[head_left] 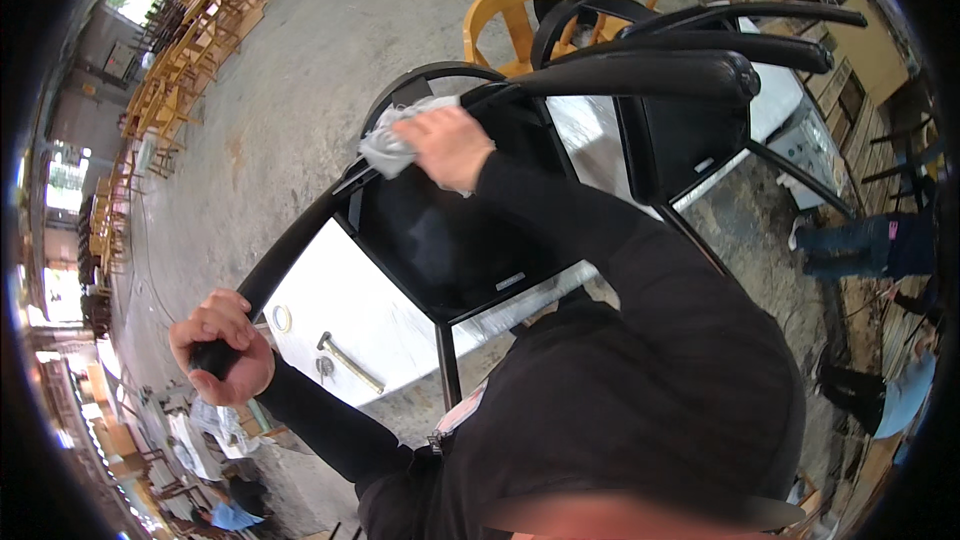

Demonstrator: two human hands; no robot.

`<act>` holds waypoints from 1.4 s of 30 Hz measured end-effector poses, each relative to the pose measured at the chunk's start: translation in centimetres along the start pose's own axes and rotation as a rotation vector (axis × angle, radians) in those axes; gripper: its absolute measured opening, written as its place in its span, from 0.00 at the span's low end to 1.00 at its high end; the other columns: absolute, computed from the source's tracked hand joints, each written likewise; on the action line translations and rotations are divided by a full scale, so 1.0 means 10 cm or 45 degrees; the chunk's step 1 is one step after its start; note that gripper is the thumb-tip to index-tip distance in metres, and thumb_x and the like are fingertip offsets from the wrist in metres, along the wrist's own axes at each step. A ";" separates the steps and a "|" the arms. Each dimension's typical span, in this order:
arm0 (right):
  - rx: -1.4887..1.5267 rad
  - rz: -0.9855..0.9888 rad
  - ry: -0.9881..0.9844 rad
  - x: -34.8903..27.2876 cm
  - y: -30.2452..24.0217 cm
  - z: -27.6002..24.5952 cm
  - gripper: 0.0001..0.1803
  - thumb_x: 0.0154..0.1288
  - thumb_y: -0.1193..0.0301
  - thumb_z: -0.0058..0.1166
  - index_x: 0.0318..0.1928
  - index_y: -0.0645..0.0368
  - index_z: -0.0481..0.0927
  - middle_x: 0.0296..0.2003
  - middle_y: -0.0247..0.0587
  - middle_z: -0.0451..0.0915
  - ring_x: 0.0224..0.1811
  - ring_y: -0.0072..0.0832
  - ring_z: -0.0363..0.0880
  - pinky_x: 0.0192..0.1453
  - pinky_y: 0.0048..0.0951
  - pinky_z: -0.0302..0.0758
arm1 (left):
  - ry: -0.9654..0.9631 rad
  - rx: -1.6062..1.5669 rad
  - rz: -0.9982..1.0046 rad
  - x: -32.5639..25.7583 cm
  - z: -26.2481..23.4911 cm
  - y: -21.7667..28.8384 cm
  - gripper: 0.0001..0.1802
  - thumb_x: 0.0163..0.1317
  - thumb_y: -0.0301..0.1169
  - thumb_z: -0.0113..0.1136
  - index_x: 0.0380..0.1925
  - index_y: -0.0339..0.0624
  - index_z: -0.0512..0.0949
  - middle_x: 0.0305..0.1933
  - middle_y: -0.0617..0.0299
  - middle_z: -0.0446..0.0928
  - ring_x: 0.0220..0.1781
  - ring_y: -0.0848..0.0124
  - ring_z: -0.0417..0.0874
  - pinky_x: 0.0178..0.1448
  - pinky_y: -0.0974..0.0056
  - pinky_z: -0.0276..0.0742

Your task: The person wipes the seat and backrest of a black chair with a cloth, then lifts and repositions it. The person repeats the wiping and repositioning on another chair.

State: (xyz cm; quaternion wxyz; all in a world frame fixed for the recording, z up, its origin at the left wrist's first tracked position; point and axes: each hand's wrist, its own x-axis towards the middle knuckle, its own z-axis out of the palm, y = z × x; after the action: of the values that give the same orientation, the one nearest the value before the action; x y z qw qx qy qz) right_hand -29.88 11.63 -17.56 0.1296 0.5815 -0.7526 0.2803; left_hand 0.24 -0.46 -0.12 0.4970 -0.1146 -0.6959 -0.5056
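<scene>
Concrete floor (330, 50) open behind — left hand (222, 348) grips chair leg (290, 240), right hand (448, 145) clutches cloth (385, 150).

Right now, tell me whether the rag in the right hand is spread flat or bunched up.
Bunched up. The rag is a crumpled wad under the right hand, pressed against the black chair.
</scene>
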 end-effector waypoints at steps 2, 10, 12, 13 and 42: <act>-0.068 -0.048 0.455 -0.34 0.33 -0.13 0.22 0.57 0.73 0.56 0.54 0.52 0.78 0.45 0.41 0.80 0.53 0.40 0.79 0.63 0.45 0.71 | -0.009 0.011 -0.001 0.01 0.00 0.00 0.26 0.67 0.55 0.53 0.35 0.39 0.71 0.17 0.63 0.68 0.18 0.72 0.69 0.34 0.59 0.66; 0.845 0.916 0.743 -1.69 0.97 -0.69 0.24 0.61 0.78 0.49 0.60 0.63 0.72 0.55 0.51 0.78 0.61 0.49 0.76 0.66 0.42 0.70 | 0.012 -0.014 -0.011 -0.01 -0.04 0.00 0.26 0.67 0.55 0.54 0.35 0.40 0.70 0.17 0.63 0.67 0.19 0.72 0.68 0.36 0.60 0.64; 0.633 0.796 0.681 -1.54 1.41 -0.57 0.20 0.66 0.76 0.46 0.58 0.62 0.74 0.55 0.48 0.79 0.60 0.45 0.77 0.65 0.40 0.71 | 0.025 -0.009 -0.025 -0.02 -0.03 0.00 0.25 0.67 0.55 0.53 0.34 0.41 0.70 0.17 0.63 0.67 0.19 0.72 0.68 0.37 0.60 0.63; 0.574 0.777 0.508 -1.37 1.60 -0.41 0.19 0.69 0.74 0.45 0.60 0.63 0.73 0.56 0.48 0.78 0.60 0.42 0.76 0.65 0.39 0.70 | 0.024 -0.018 -0.030 -0.01 -0.03 0.00 0.25 0.67 0.55 0.53 0.34 0.42 0.69 0.17 0.63 0.67 0.19 0.73 0.68 0.37 0.60 0.63; 0.966 1.326 0.018 -2.23 0.95 -0.26 0.39 0.69 0.48 0.53 0.64 0.73 0.70 0.59 0.61 0.76 0.65 0.46 0.73 0.69 0.38 0.65 | 0.100 -0.024 -0.040 -0.04 -0.04 0.01 0.24 0.66 0.54 0.53 0.32 0.42 0.69 0.16 0.63 0.65 0.19 0.71 0.67 0.38 0.59 0.62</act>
State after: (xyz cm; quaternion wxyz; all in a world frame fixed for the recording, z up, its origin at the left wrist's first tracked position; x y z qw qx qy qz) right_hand -32.80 32.60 -29.65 -0.2333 0.1435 -0.7840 0.5571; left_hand 0.72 -0.65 -0.36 0.5148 -0.0886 -0.6729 -0.5238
